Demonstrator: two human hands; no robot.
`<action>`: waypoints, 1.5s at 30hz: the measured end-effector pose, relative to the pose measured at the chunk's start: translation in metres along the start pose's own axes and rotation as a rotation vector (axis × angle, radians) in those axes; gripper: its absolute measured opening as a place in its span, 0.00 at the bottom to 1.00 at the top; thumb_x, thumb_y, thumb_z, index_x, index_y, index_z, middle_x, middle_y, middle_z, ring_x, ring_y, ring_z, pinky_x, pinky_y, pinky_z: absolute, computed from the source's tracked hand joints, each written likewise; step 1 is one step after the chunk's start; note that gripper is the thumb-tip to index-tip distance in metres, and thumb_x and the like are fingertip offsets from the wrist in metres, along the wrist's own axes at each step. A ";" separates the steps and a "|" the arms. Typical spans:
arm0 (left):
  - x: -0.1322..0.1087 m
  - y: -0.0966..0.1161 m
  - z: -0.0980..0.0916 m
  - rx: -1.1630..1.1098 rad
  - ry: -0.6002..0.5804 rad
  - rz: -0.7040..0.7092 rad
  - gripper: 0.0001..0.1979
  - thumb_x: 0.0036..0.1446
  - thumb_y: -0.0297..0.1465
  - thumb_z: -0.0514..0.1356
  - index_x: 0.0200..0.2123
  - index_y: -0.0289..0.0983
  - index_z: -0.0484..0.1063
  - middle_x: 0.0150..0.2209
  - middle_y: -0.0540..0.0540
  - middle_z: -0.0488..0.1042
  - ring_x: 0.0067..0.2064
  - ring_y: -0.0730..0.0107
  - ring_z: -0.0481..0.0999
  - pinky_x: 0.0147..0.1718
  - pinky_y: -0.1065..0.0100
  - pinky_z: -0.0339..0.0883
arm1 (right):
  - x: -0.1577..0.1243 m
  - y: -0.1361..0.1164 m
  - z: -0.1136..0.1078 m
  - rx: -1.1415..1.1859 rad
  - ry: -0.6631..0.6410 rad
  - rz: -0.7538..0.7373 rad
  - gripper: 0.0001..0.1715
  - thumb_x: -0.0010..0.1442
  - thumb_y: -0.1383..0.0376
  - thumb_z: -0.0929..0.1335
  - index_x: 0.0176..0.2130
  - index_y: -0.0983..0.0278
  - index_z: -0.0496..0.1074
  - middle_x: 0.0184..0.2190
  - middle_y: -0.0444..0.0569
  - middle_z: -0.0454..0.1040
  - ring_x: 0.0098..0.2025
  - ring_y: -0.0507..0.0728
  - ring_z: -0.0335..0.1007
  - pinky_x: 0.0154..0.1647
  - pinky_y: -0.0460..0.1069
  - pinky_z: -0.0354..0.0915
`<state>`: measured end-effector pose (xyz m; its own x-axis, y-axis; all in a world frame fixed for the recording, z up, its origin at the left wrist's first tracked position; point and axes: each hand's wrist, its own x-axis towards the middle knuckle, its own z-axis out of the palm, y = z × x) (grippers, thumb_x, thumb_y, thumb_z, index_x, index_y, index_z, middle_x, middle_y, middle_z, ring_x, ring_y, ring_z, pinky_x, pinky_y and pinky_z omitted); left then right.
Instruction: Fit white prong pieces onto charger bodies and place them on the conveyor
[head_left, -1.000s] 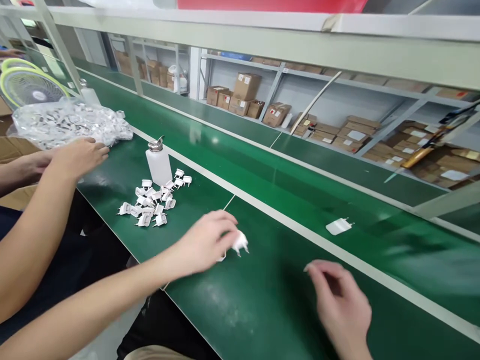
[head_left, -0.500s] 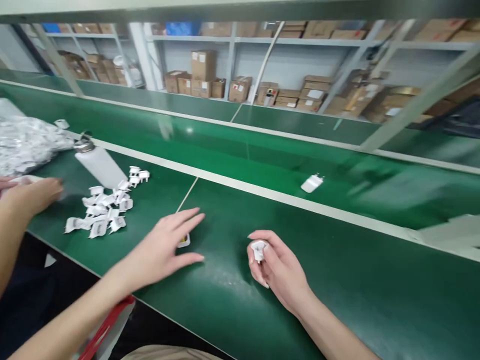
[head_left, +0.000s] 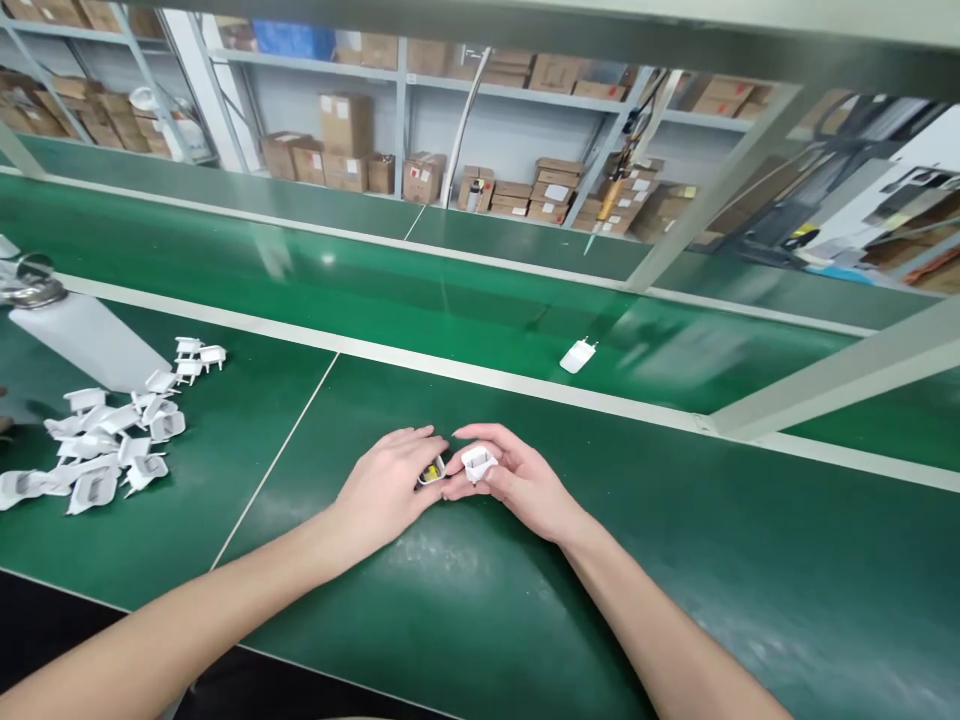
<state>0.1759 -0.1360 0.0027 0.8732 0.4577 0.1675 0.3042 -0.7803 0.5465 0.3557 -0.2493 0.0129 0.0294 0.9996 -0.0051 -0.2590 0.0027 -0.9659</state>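
My left hand is closed around a white charger housing, whose end faces right and shows yellow parts inside. Most of the housing is hidden under the palm and fingers. Between thumb and fingers, my right hand grips a small white plug cap, its hollow side up. The cap is right beside the housing's end; whether they touch I cannot tell. Further left lies a loose heap of similar white plug caps on the green bench.
A white bottle with a metal lid lies or leans behind the heap. Past the pale rail, a white charger with pins lies on the green belt. A slanting frame post stands at right. Shelves with cardboard boxes line the back.
My left hand has moved right and closed on the charger housing. My right hand brought the plug cap left to it. The view turned right; another person's hands left the picture at left.
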 end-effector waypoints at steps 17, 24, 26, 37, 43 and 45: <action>0.010 0.000 0.004 -0.264 -0.095 0.099 0.18 0.55 0.41 0.72 0.40 0.37 0.71 0.51 0.43 0.75 0.58 0.54 0.72 0.58 0.52 0.65 | -0.014 -0.030 0.002 -1.261 -0.066 -0.281 0.23 0.74 0.52 0.64 0.60 0.62 0.68 0.35 0.48 0.76 0.33 0.55 0.71 0.33 0.48 0.66; 0.005 -0.010 0.013 -0.274 -0.030 0.195 0.18 0.55 0.40 0.73 0.39 0.38 0.71 0.50 0.45 0.76 0.56 0.56 0.73 0.57 0.55 0.64 | -0.011 -0.032 0.007 -1.262 -0.128 -0.195 0.08 0.72 0.60 0.68 0.42 0.62 0.72 0.31 0.44 0.71 0.30 0.52 0.65 0.30 0.47 0.59; 0.004 -0.011 0.012 -0.281 -0.035 0.192 0.18 0.54 0.39 0.73 0.39 0.38 0.71 0.50 0.45 0.76 0.56 0.57 0.73 0.57 0.56 0.64 | -0.010 -0.030 0.008 -1.193 -0.111 -0.206 0.06 0.71 0.62 0.70 0.44 0.62 0.73 0.34 0.47 0.72 0.33 0.53 0.67 0.32 0.47 0.61; 0.006 -0.009 0.008 -0.316 -0.076 0.161 0.20 0.52 0.42 0.74 0.38 0.38 0.71 0.50 0.44 0.75 0.55 0.54 0.73 0.56 0.53 0.65 | -0.007 -0.013 0.006 -0.878 0.058 -0.321 0.05 0.64 0.69 0.74 0.41 0.61 0.76 0.30 0.46 0.73 0.29 0.53 0.66 0.27 0.48 0.60; 0.006 -0.011 0.010 -0.330 -0.058 0.173 0.18 0.54 0.41 0.73 0.34 0.38 0.69 0.48 0.45 0.75 0.55 0.56 0.73 0.56 0.55 0.65 | -0.007 -0.012 0.005 -0.881 -0.012 -0.258 0.04 0.64 0.68 0.74 0.38 0.62 0.75 0.30 0.45 0.73 0.29 0.52 0.66 0.28 0.48 0.60; 0.006 -0.011 0.010 -0.332 -0.056 0.176 0.18 0.54 0.40 0.73 0.35 0.38 0.69 0.48 0.45 0.75 0.55 0.56 0.73 0.56 0.55 0.65 | -0.007 -0.012 0.006 -0.902 -0.018 -0.258 0.04 0.65 0.68 0.74 0.38 0.62 0.75 0.30 0.46 0.73 0.29 0.52 0.66 0.29 0.48 0.61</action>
<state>0.1820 -0.1287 -0.0108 0.9232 0.2977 0.2429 0.0152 -0.6600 0.7511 0.3532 -0.2560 0.0258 -0.0355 0.9716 0.2341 0.6000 0.2080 -0.7725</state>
